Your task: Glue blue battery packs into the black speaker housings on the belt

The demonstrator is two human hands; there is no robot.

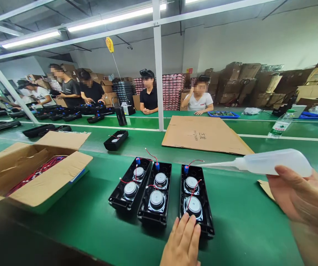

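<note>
Here I have my left hand laid nearly flat, fingers extended and close together, gripping nothing; its fingertips cover the near-left corner of the right black housing and touch around the near speaker, while the wrist runs off the near edge of view. My right hand is closed around the squeeze bottle, thumb on top, the other fingers mostly hidden. The nozzle points left, its pale tip hard to make out by the housing's far end; whether it touches, I can't tell. Two more housings, the middle one and the left one, sit alongside. At left, an open carton of red wires is cut off by the view. Beyond, a cardboard sheet lies flat, a white post blocks part of the far bench, and a brown flap slips partly behind my right hand.
</note>
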